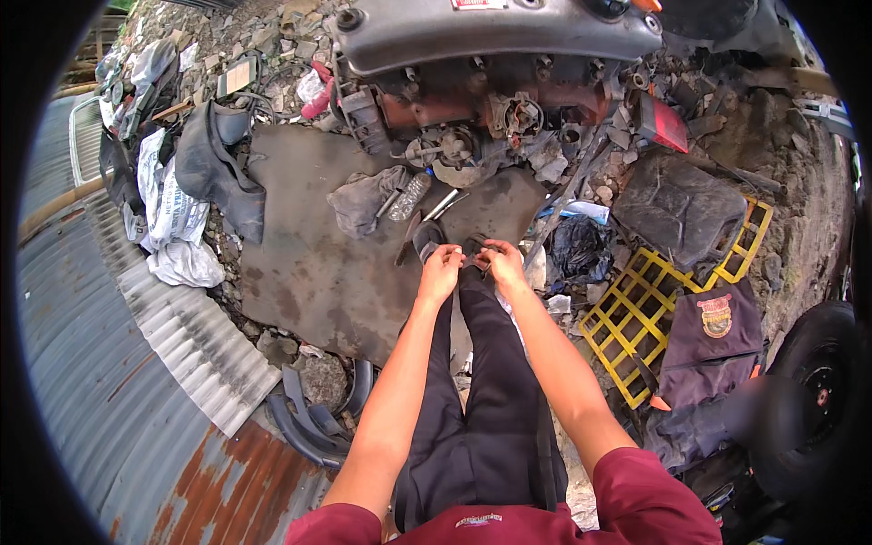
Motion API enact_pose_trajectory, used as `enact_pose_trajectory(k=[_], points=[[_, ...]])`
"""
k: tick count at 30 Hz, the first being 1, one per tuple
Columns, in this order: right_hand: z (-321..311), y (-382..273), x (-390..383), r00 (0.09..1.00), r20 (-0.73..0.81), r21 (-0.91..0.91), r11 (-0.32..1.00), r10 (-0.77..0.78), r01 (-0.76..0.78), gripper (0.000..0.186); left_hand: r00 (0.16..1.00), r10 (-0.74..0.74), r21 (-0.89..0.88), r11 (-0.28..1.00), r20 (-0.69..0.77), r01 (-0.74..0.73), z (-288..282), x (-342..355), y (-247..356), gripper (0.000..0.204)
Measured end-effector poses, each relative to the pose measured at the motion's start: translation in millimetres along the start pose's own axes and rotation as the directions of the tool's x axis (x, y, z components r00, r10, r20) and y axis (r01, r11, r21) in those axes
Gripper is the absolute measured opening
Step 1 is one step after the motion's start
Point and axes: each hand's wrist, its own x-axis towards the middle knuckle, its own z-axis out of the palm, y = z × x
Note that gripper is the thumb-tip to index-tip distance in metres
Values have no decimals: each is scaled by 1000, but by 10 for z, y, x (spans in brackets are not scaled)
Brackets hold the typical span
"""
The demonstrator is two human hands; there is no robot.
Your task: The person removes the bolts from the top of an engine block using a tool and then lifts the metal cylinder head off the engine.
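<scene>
My left hand (441, 272) and my right hand (502, 263) are held close together in front of my legs, above my dark shoes. Fingers and thumb are pinched on both; a tiny pale bit shows at the left fingertips, too small to name. What the right fingers hold, if anything, I cannot make out. Just beyond the hands, slim metal tools (441, 204) lie on a dark stained sheet (309, 263), beside a clear plastic bottle (411, 197) and a crumpled grey rag (361, 202). Farther off stands an engine (445, 104) with a silver cover (500, 38).
Corrugated metal sheets (91, 300) cover the left side, with white sacks (173, 213) beside them. To the right lie a yellow grate (627, 318), a dark cloth bag (713, 327), a red lamp (663, 123) and a wheel (817, 391). Stones surround the sheet.
</scene>
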Motion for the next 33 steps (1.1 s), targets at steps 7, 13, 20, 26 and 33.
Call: enact_pose_trajectory(k=[7, 13, 20, 26, 33], points=[[-571, 655, 1386, 984, -160, -318, 948, -78, 24, 29, 998, -56, 318, 947, 10, 50, -35, 844, -836, 32], [-750, 1339, 2507, 978, -142, -306, 947, -151, 101, 31, 997, -65, 437, 898, 43, 40, 138, 1736, -1270, 37], [-731, 1636, 2815, 926, -282, -444, 890, -252, 107, 53, 991, -115, 561, 826, 74, 54, 280, 1834, -1119, 37], [-917, 1222, 2193, 946, -195, -721, 692, -258, 40, 61, 990, -131, 570, 818, 53, 78, 399, 1556, -1057, 37], [-1354, 309, 1100, 941, 183, -794, 522, -284, 312, 34, 983, -53, 496, 867, 178, -43, 327, 741, -386, 34]])
